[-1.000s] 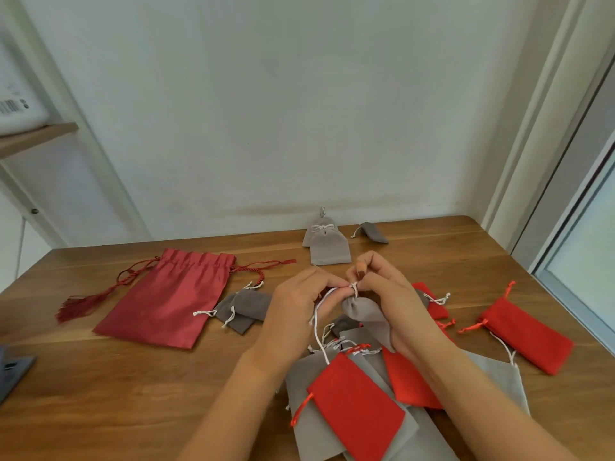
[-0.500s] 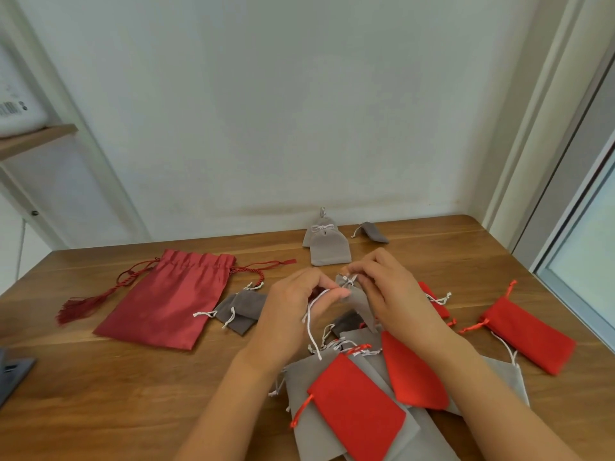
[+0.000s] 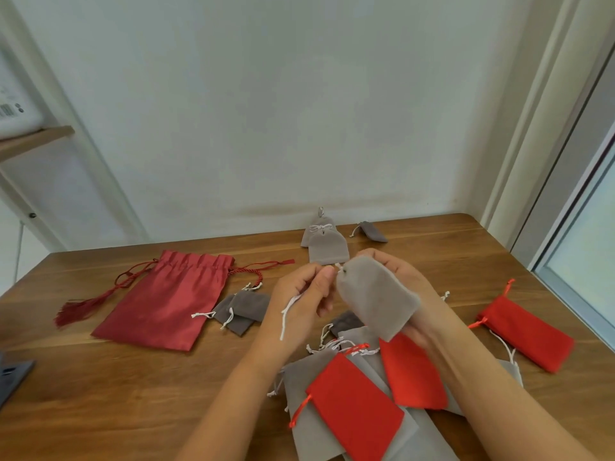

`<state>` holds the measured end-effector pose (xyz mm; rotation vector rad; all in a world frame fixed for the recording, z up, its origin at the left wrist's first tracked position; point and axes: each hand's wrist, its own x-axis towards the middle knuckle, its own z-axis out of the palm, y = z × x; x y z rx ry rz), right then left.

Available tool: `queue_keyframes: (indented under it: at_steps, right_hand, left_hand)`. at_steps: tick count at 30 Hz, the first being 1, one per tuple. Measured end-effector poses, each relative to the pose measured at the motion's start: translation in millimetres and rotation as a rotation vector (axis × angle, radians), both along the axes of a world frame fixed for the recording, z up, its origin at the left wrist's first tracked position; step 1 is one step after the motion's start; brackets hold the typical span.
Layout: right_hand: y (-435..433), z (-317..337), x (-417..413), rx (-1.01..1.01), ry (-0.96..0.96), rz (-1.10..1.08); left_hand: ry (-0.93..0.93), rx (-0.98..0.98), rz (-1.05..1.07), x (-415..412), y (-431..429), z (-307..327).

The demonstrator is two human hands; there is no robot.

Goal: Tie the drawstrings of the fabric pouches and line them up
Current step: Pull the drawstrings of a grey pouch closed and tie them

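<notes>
A small grey velvet pouch [image 3: 376, 301] is held up above the table, its neck pointing left. My right hand [image 3: 404, 284] grips it from behind. My left hand [image 3: 304, 294] pinches its white drawstring [image 3: 289, 311] at the neck, and the loose end hangs below my palm. Under my hands lies a pile of grey pouches [image 3: 319, 410] and red pouches [image 3: 357, 407]. At the back, two grey pouches [image 3: 327, 246] lie overlapping, the front one with a tied bow, and another grey one [image 3: 372, 230] rests to their right.
A large dark-red satin bag [image 3: 166, 301] with a tassel cord lies on the wooden table [image 3: 116, 387] at left, two dark grey pouches [image 3: 241, 311] beside it. A red pouch [image 3: 529, 331] sits at right. A dark object [image 3: 11, 377] pokes in at the left edge.
The grey pouch has been turned and lifted, so its flat body now faces me. My left hand has pulled the drawstring out to the left.
</notes>
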<state>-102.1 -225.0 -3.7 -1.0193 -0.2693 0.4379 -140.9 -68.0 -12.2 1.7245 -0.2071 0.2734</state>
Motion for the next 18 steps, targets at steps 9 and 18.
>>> queue_keyframes:
  at_steps: [9, 18]
  right_hand:
    - [5.1, -7.0, -0.3, -0.25, -0.319, -0.162]
    - [9.0, -14.0, -8.0, -0.55, -0.702, -0.534]
  left_hand:
    - [0.004, -0.036, 0.002, 3.3, 5.7, -0.4]
    - [0.033, 0.063, -0.063, 3.1, 5.8, -10.8]
